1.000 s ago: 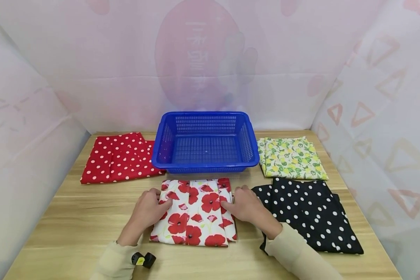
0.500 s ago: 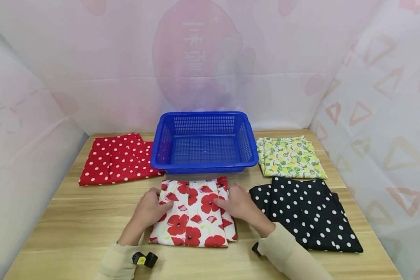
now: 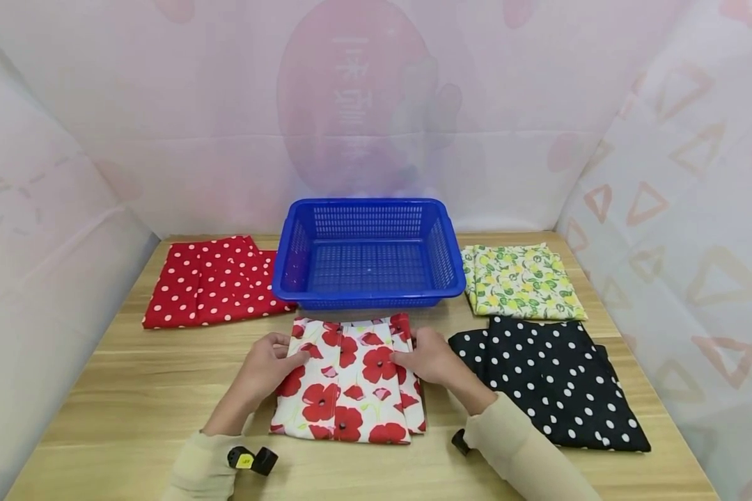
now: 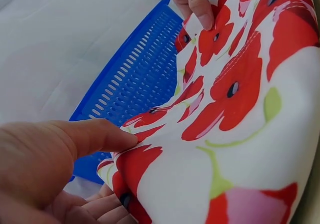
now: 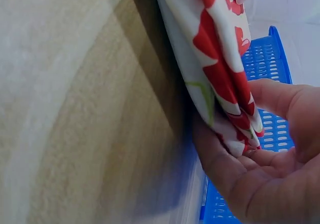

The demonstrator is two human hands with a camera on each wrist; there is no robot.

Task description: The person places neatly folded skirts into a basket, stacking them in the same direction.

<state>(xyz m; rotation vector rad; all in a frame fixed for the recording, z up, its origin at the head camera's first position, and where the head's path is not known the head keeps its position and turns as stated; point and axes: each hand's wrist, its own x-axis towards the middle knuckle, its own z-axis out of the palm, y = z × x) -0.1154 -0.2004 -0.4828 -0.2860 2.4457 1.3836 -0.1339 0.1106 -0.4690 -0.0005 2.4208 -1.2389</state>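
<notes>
A folded white cloth with red poppies point(image 3: 351, 390) lies on the table in front of the blue basket point(image 3: 370, 296). At its left edge my left hand point(image 3: 260, 372) pinches the fabric, thumb on top and fingers beneath, as the left wrist view shows. My right hand point(image 3: 432, 356) grips the opposite edge the same way; in the right wrist view its fingers point(image 5: 220, 164) reach under the folded layers. Both hands hold the cloth at its far half. The basket has nothing in it.
A red polka-dot cloth point(image 3: 213, 285) lies folded left of the basket. To the right are a lemon-print cloth point(image 3: 523, 282) and, nearer, a black polka-dot cloth point(image 3: 558, 390) close to my right forearm. Fabric walls point(image 3: 225, 160) stand behind and beside the wooden table point(image 3: 163, 390).
My right hand has slid its fingers under the poppy cloth's right edge. The cloth's far edge has risen slightly. The other cloths and the basket have stayed in place.
</notes>
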